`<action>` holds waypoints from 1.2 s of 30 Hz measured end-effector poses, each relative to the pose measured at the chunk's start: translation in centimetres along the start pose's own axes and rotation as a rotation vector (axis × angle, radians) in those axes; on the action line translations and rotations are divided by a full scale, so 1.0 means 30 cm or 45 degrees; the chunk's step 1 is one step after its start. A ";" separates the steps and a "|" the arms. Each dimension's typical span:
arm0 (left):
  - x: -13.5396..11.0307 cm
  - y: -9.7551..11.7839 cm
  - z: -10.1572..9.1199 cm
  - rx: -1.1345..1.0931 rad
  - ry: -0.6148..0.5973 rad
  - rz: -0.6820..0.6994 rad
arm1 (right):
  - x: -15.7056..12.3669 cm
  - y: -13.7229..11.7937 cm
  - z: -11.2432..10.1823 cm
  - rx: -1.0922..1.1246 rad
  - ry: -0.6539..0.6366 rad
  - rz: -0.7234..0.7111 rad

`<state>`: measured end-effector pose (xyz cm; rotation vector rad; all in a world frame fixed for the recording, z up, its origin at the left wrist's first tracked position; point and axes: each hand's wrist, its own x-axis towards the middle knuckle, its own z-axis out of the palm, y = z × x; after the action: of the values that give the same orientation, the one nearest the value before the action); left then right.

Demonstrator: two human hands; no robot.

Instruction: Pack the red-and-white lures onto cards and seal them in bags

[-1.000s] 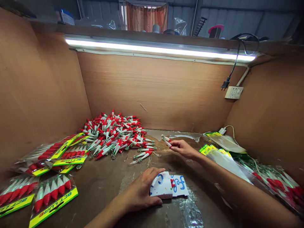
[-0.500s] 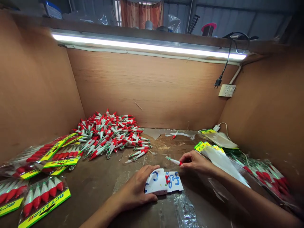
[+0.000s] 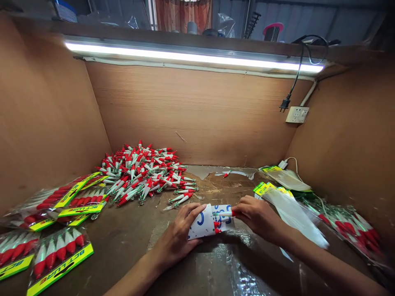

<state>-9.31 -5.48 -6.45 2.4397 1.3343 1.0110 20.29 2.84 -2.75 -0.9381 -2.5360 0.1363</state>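
Toward 6 o'clock, the left hand (image 3: 178,230) is gripping a box (image 3: 203,228), thumb and fingers closed on opposite edges. At the box's 3 o'clock, the right hand (image 3: 257,216) is pinching 1 lure (image 3: 225,213) by its red end, the other end pointing to 9 o'clock over the box. A heap (image 3: 148,174) is lying at the left hand's 11 o'clock, packs (image 3: 60,253) at its 9, and bags (image 3: 296,216) at the right hand's 3 o'clock

Lures (image 3: 227,214) red and white with green hook ends, card holder (image 3: 206,224) white with blue lettering and small coloured specks, header card (image 3: 61,271) yellow with green edging, blue-red lettering.
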 end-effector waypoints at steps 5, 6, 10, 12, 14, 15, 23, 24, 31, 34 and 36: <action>-0.007 0.013 0.016 -0.018 -0.043 0.008 | 0.034 -0.108 0.069 -0.193 -0.021 -0.132; -0.008 0.014 0.019 -0.020 -0.051 0.004 | 0.048 -0.117 0.075 -0.187 -0.049 -0.197; -0.010 0.016 0.015 -0.068 -0.089 -0.047 | 0.142 -0.032 0.043 0.089 -0.342 -0.456; -0.008 0.015 0.008 -0.107 -0.106 -0.071 | 0.221 0.074 0.014 0.157 -0.386 -0.350; -0.004 0.012 0.000 -0.131 -0.120 -0.076 | 0.310 0.189 0.002 -0.114 -0.175 -0.011; -0.003 0.010 -0.003 -0.137 -0.128 -0.074 | 0.352 0.241 0.007 -0.186 -0.128 0.065; -0.003 -0.006 -0.007 -0.131 -0.173 -0.085 | 0.507 0.398 0.131 -0.304 -0.116 0.109; -0.004 -0.007 -0.007 -0.133 -0.178 -0.085 | 0.514 0.399 0.131 -0.289 -0.100 0.104; -0.003 -0.011 -0.007 -0.173 -0.134 -0.104 | 0.451 0.343 0.044 0.076 0.214 0.126; -0.002 -0.007 -0.013 -0.188 -0.151 -0.102 | 0.334 0.279 0.031 0.874 0.285 0.212; -0.002 -0.006 -0.014 -0.193 -0.150 -0.104 | 0.243 0.237 0.038 1.380 0.246 0.337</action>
<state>-9.73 -5.51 -6.24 2.2767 1.2603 0.8984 19.10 13.01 -2.82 -0.7334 -1.7057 1.2634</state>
